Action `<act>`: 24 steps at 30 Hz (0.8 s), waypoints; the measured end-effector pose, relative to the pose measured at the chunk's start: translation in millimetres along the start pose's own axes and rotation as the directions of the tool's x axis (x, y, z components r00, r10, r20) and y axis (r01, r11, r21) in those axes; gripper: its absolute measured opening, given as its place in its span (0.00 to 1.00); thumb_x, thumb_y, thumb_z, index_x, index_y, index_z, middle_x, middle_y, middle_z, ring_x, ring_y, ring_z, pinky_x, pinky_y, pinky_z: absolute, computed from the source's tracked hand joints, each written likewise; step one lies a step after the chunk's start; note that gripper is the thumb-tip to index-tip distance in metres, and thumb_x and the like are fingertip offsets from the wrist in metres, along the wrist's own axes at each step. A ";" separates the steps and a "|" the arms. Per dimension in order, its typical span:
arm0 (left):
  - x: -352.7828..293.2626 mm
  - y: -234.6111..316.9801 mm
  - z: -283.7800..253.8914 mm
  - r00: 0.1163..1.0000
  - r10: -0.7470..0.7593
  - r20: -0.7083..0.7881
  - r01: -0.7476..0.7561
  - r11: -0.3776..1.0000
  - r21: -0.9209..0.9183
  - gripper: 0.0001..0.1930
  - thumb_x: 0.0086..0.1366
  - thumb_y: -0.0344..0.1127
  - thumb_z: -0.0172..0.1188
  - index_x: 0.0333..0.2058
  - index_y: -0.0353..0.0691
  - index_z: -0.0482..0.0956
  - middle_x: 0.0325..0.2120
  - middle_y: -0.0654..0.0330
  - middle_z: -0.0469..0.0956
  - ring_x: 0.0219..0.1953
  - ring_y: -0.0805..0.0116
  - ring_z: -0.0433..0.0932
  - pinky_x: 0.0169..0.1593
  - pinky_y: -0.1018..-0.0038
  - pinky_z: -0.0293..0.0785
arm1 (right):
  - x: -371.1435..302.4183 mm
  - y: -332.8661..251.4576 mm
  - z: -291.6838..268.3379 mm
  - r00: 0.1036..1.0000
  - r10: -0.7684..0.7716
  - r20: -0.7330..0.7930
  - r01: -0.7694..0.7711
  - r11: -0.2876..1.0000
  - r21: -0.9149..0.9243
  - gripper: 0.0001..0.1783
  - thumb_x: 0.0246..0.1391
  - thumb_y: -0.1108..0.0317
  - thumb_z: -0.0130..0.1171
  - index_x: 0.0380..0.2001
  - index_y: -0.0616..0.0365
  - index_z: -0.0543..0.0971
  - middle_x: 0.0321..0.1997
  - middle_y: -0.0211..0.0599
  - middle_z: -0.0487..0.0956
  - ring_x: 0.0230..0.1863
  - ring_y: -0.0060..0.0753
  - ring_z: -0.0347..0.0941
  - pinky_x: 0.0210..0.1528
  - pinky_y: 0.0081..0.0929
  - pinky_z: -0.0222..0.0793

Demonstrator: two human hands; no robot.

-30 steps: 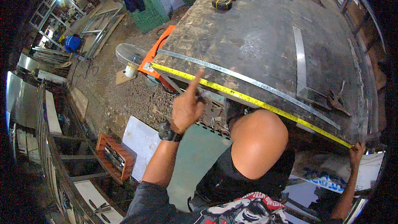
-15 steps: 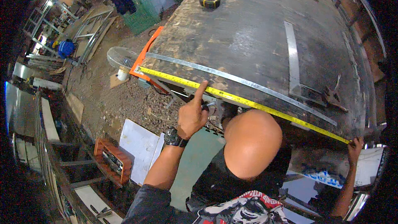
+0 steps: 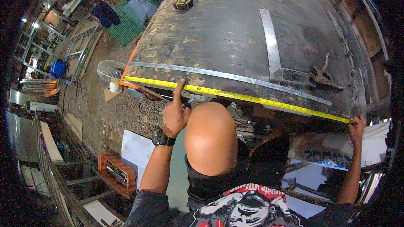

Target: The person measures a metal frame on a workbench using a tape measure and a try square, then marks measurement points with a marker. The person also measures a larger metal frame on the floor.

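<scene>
A yellow measuring tape (image 3: 252, 100) is stretched along the near edge of a dark, worn tabletop (image 3: 227, 29). My right hand (image 3: 357, 128) pinches its right end at the table's near right corner. The index finger of my left hand (image 3: 174, 115) is stretched out and touches the tape left of its middle. That hand's other fingers curl below the table edge, partly hidden, beside a small grey metal piece (image 3: 191, 101). A long flat metal strip (image 3: 229, 76) lies just beyond the tape, roughly alongside it. The tape's left end rests at an orange edge piece (image 3: 127, 73).
On the tabletop lie a metal square (image 3: 271, 46), a dark branched piece (image 3: 323, 75) and a black-and-yellow tape measure case (image 3: 183, 3). A white fan (image 3: 111, 72) stands left of the table. My bare knee (image 3: 211, 138) is near its front edge. A wooden box (image 3: 116, 174) stands lower left.
The view has shifted, so the table and tools appear farther left and higher. Both hands stay at about the same places along the tape.
</scene>
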State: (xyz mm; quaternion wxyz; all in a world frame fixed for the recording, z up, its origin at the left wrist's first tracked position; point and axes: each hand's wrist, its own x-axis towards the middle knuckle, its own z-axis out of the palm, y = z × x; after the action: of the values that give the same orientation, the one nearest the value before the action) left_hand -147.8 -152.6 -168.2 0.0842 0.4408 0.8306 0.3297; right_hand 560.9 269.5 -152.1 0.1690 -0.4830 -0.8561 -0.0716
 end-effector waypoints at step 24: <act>-22.0 130.2 -99.8 0.987 0.153 0.046 -0.158 0.972 0.171 0.36 0.63 0.31 0.58 0.71 0.49 0.62 0.29 0.41 0.83 0.34 0.40 0.83 0.39 0.50 0.78 | 2.6 60.7 43.9 0.990 -0.120 -0.077 0.119 0.993 -0.022 0.29 0.41 0.74 0.71 0.51 0.61 0.77 0.60 0.52 0.73 0.61 0.57 0.69 0.63 0.48 0.68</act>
State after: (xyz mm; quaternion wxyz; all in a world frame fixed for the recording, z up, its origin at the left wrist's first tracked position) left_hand -89.5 -165.9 -13.8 0.0327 0.5155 0.8177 0.2540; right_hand 601.7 315.9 -194.6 0.1934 -0.4292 -0.8756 -0.1080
